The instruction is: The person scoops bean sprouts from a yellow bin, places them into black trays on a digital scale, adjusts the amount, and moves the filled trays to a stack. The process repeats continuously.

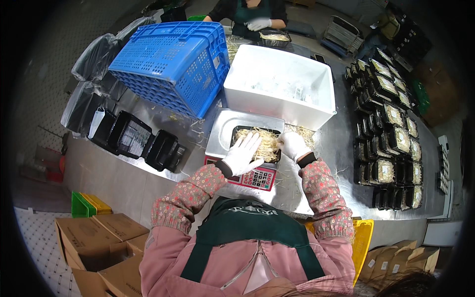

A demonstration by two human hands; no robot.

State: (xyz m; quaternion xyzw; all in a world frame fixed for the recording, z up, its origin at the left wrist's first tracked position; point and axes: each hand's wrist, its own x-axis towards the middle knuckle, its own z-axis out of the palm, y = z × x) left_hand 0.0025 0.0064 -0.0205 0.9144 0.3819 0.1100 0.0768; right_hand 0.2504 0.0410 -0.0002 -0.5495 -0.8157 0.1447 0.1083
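A black plastic tray [233,136] full of pale bean sprouts [268,145] sits on the steel platform [217,133] of a digital scale. My left hand [242,155], in a white glove, lies flat across the left part of the sprouts with the fingers extended. At the tray's right edge is my gloved right hand [293,145], its fingers curled against the sprouts; whether it pinches any is hidden. Loose sprouts [306,135] lie on the table just beyond that hand. The scale's red keypad [258,179] shows below the tray, and my left hand partly covers the display.
Behind the scale stand a white foam box [278,105] and a tilted blue plastic crate [167,67]. Empty black trays [130,135] are at left. Stacked packs of sprouts [400,139] fill the right side. Across the table, a co-worker's gloved hand [259,24] is near another filled tray [275,38].
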